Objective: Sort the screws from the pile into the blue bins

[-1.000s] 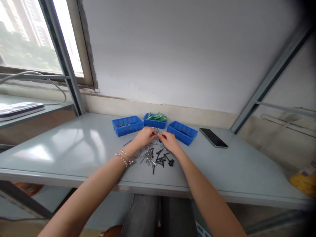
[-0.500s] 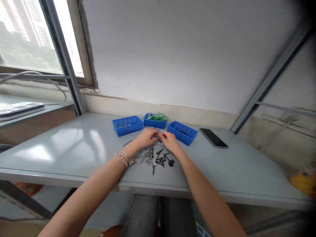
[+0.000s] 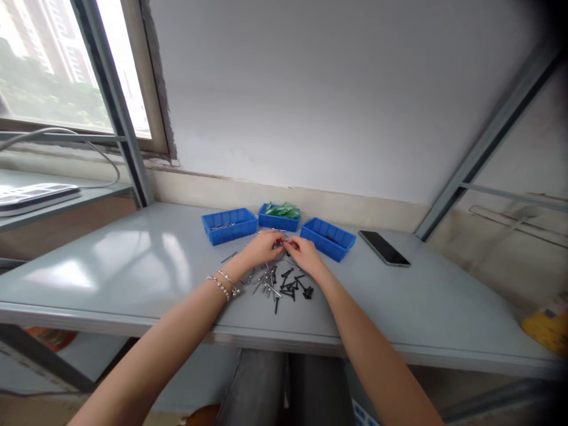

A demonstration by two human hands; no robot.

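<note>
My left hand [image 3: 265, 247] and my right hand [image 3: 303, 253] meet fingertip to fingertip over the far side of a loose pile. The fingers of both are pinched together; whatever sits between them is too small or hidden to make out. Below the hands lie several silver screws [image 3: 266, 281] and, to their right, several black screws [image 3: 290, 285]. One black screw [image 3: 277, 305] lies apart, closer to the table's front edge. More silver pieces show just beyond the fingers, partly covered by the hands.
Three blue bins stand behind the pile: the left bin [image 3: 231, 232] holds silver pieces, the middle bin [image 3: 278, 223] green packets, the right bin [image 3: 332, 246] a few dark pieces. A phone [image 3: 384, 248] lies right of them on the grey table [image 3: 133, 284]. Metal posts flank the table.
My right hand's fingertips have shifted very slightly toward the left hand. Fewer dark pieces show in the right bin's visible part. The pile looks the same.
</note>
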